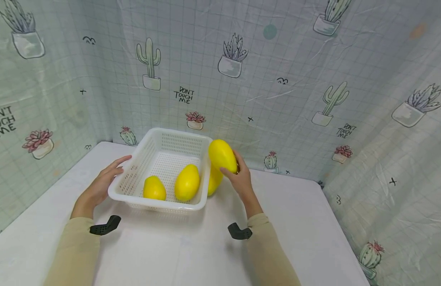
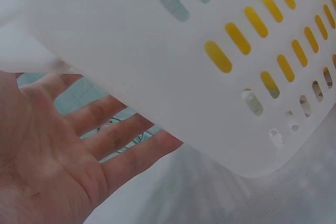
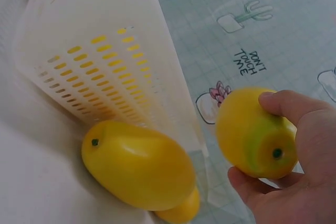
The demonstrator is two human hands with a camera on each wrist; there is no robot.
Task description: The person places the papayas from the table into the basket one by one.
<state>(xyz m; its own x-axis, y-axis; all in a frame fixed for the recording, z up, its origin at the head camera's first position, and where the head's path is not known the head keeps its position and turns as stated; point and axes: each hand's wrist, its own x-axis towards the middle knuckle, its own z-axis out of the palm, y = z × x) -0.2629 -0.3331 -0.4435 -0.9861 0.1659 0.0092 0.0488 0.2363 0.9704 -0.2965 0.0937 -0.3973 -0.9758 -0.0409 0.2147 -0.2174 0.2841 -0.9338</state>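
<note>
My right hand [image 1: 240, 178] grips a yellow mango [image 1: 222, 155] between thumb and fingers, up at the right rim of a white plastic basket [image 1: 159, 203]. In the right wrist view the held mango [image 3: 252, 129] shows its green-tinged stem end beside my thumb. Against the basket's outer right side lies another mango [image 3: 139, 163], with part of one more yellow fruit [image 3: 181, 208] behind it. Two mangoes sit inside: one on the right [image 1: 187, 183], one at the front left [image 1: 154, 188]. My left hand [image 1: 100, 186] is at the basket's left side, its fingers [image 2: 139, 153] extended along the wall.
A white-covered table [image 1: 295, 222] carries the basket. Behind it and on both sides hangs a curtain [image 1: 206, 51] printed with cacti. Each sleeve cuff has a black device [image 1: 106, 225] near the wrist.
</note>
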